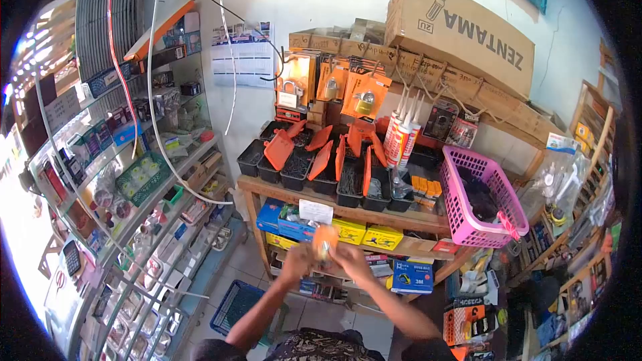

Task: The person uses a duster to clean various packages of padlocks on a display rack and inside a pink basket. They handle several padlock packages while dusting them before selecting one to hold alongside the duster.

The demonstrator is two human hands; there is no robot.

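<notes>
Close in front of my body, both hands meet around a small orange-backed padlock pack [326, 236], slightly blurred, with a shiny metallic part low on it. My left hand [298, 264] has its fingers curled at the pack's left side. From the right, my right hand [352, 262] pinches its edge. Similar padlocks on orange cards [366, 93] hang above the shelf. Behind my hands, a white paper label [315, 212] is fixed to the shelf front.
Black bins with orange lids [279, 149] line the wooden shelf, beside sealant tubes [403, 130] and a pink basket [491, 230]. A large cardboard box [461, 37] sits on top. Glass shelving [180, 190] stands left; a blue basket [234, 307] is on the floor. Cables hang at left.
</notes>
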